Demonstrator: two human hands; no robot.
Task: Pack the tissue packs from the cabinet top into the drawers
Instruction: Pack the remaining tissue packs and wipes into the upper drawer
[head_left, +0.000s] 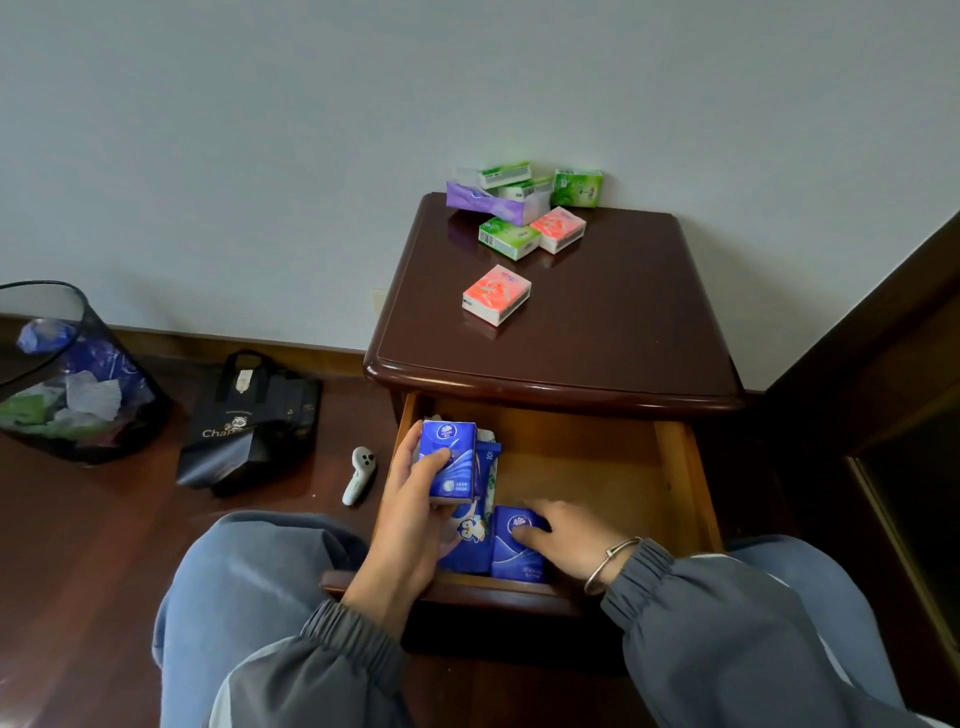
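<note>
In the front left corner of the open drawer (675, 467), my left hand (415, 499) grips a blue pack (448, 457) between thumb and fingers, upright, just above the packs lying there. My right hand (566, 535) rests with its fingers flat on a second blue pack (514, 551) by the drawer's front edge. I'd lower the held pack on edge, snug against its neighbours, keeping the row tight to save room. A pink pack (496, 293) sits mid cabinet top (597, 322); a heap of packs (511, 208) crowds its back edge.

Pale wall (260, 130), dark wood floor (78, 545), mesh wastebasket (130, 415), black bag (249, 426).
</note>
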